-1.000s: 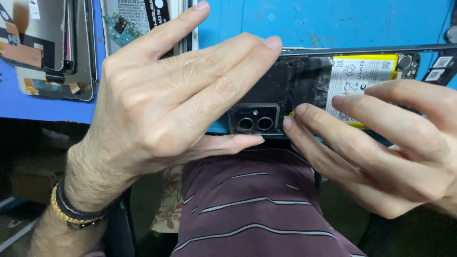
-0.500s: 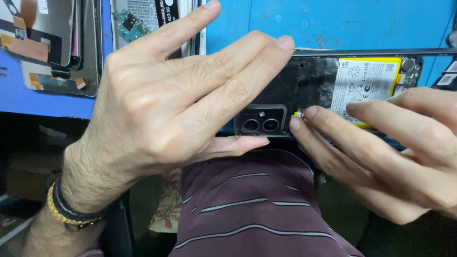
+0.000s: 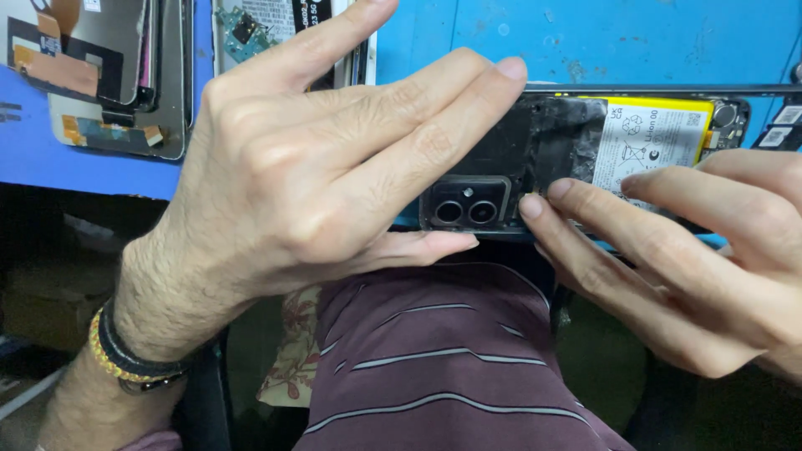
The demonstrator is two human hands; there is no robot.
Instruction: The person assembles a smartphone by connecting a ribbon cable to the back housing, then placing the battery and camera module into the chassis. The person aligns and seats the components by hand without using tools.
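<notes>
The left hand [image 3: 309,175] lies spread, fingers flat over the opened black phone with its yellow-edged battery [image 3: 585,159] at the blue table [image 3: 585,38] edge; the right hand [image 3: 677,259] fingertips press beside its twin-lens camera block [image 3: 465,205]. Uneven pressure could tip it off.

blue work surface [image 3: 635,42] across the top, scuffed in spots. at upper left, stacked phone display panels [image 3: 92,75] with orange flex strips, lying flat. beside them a small green circuit board [image 3: 244,32] among more opened parts. below, maroon striped shirt [image 3: 443,367], with a floral cloth [image 3: 292,351] just left of it. dark, unclear space under the surface edge.
</notes>
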